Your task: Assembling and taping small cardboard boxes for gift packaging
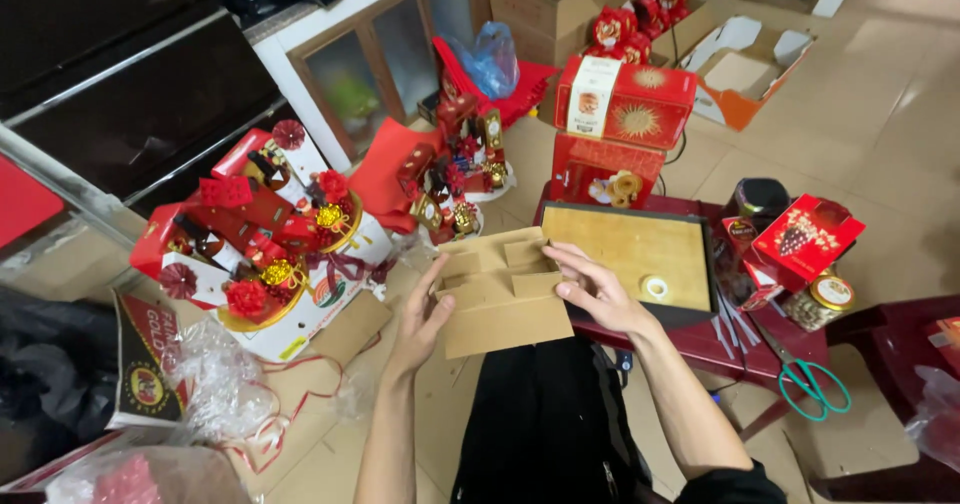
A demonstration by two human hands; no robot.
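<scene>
- Passage to the left is blocked by the decorated gift basket (265, 254) and crumpled cellophane (215, 374).
- Ahead, room is taken by the wooden tray (630, 254), with a tape roll (655, 287) on it.
- Open tiled floor (890, 114) is found far right, beyond the green-handled scissors (812, 384).

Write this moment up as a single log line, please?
left hand: holds cardboard insert | right hand: on insert's top edge | beside: wooden tray, tape roll, scissors

Beige tiled floor (900, 94), glass-fronted white cabinet (390, 54), low dark-red table (720, 339).
</scene>
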